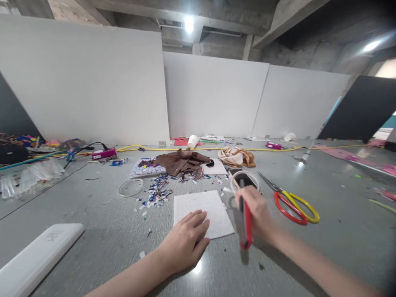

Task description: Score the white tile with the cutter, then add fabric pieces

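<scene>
Left hand flat on a white sheet, right hand gripping a red-handled tool beside it.

Left hand (185, 241) lies palm down, fingers spread narrow, pinning the near corner of the white sheet (202, 210) on the grey table (93, 231). Right hand (256, 212) has its fingers closed round the red-handled tool (246, 225), tip blurred. The sheet looks blank and whole, so work on it seems barely begun. Paper scraps (156, 194) and scissors (293, 202) lie close by.

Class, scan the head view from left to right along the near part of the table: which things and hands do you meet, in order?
White flat case → clear ring → left hand resting on the white tile → right hand holding a red-handled tool → red and yellow scissors.
</scene>
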Demonstrator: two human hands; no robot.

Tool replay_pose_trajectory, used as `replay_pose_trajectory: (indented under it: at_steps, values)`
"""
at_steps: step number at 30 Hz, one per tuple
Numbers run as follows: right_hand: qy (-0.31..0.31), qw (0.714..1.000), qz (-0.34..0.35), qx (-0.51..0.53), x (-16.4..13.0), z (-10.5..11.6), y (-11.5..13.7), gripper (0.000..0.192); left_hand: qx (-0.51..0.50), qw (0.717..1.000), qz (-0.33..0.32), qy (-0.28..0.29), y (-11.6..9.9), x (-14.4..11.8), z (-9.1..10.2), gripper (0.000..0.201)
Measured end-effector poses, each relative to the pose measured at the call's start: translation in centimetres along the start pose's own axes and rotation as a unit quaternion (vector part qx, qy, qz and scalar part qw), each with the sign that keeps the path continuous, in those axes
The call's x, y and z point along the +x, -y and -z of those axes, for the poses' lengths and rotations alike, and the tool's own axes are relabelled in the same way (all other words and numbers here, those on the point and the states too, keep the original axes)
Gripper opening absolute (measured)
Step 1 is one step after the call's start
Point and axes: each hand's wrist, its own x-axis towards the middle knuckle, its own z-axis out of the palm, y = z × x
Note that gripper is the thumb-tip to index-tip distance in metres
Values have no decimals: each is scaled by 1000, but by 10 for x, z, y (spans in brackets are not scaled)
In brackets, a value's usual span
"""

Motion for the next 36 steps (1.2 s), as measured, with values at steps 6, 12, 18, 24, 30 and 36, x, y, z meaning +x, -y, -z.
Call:
replay_pose_trajectory:
  at_steps: [6, 12, 18, 24, 30, 36]
  values:
    - [-29, 999, 2, 18, 8, 12, -18, 17, 13, 1000, 8, 12, -2, 1, 3, 32]
    - [40, 996, 62, 55, -10, -21, 0, 16, 11, 999, -20, 42, 4, 4, 12, 37]
    - [47, 993, 80, 69, -16, -29, 2, 17, -36, 999, -40, 2, 13, 4, 11, 33]
    - [28, 990, 118, 64, -17, -30, 0, 17, -115, 985, 61, -115, 7, 5, 2, 22]
    - [70, 980, 153, 104, -19, -27, 20, 17, -157, 973, 119, -119, 0, 9, 1, 12]
    - [95, 984, 93, 116, -21, -27, 27, 14, -113, 985, 88, -91, -9, 6, -4, 18]
